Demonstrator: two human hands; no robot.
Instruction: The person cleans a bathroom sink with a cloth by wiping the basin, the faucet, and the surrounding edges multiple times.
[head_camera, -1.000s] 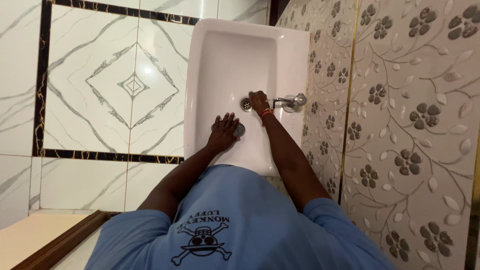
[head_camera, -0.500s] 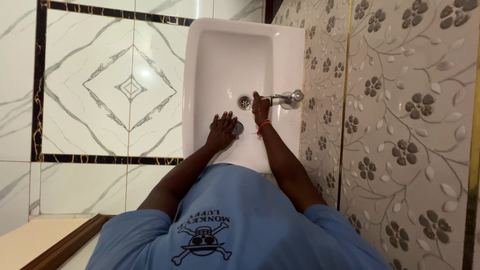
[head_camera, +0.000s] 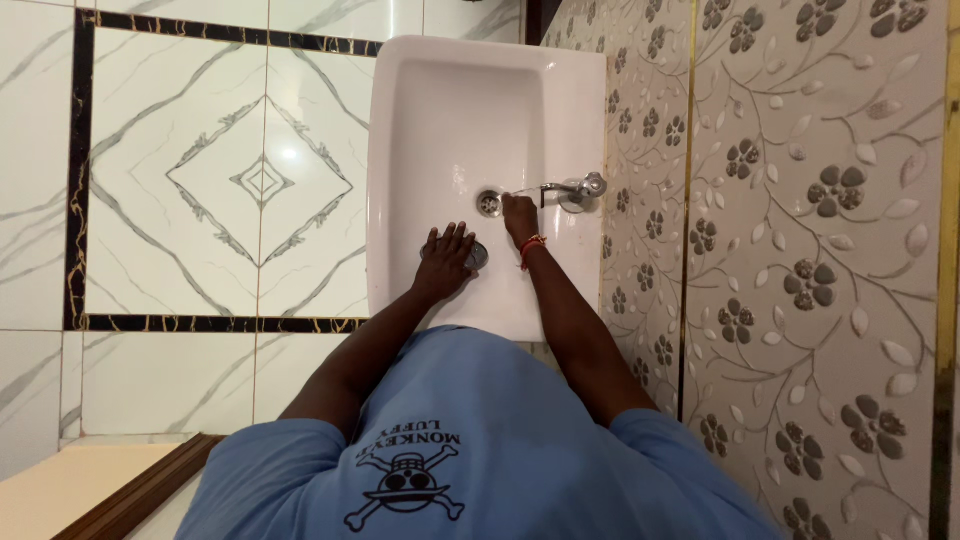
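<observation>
left hand (head_camera: 445, 262) lies spread flat on a round metal piece (head_camera: 476, 256); right hand (head_camera: 519, 215) grip unclear, by the tap (head_camera: 572, 188).

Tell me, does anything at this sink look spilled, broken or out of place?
Nothing stands out. The white sink looks whole, the tap sits straight. The left hand covers a round metal object; the right hand is beside the drain.

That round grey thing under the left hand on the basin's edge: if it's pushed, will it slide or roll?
Probably slide: the disc looks flat and lies on the glossy, likely wet sink rim. Rolling seems unlikely while it lies flat. The left hand covers most of it, so weight and stiffness are unclear.
</observation>
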